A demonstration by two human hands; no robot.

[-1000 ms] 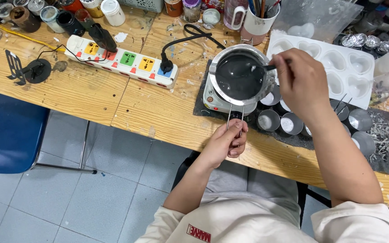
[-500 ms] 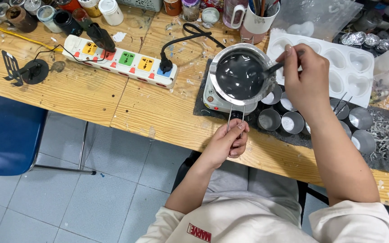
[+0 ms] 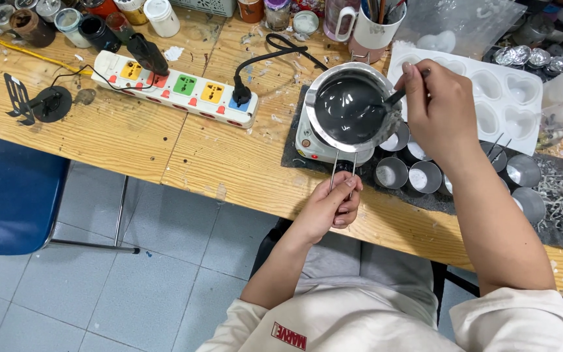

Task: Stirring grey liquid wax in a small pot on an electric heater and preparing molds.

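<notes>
The pot [image 3: 348, 109] of grey liquid sits on the counter [image 3: 229, 156], straight ahead. Left hand [image 3: 333, 203] grips its wire handle [image 3: 343, 171], pointing toward the body; right hand [image 3: 439, 114] holds a spoon [image 3: 393, 98] inside.

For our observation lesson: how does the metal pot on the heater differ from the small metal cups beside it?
The pot is much wider than the cups. The pot holds dark grey liquid; the cups that show their insides have white bottoms. The pot has a wire handle, in the left hand; the cups have none. The right hand stirs the pot only. Both are round, shiny metal.
</notes>
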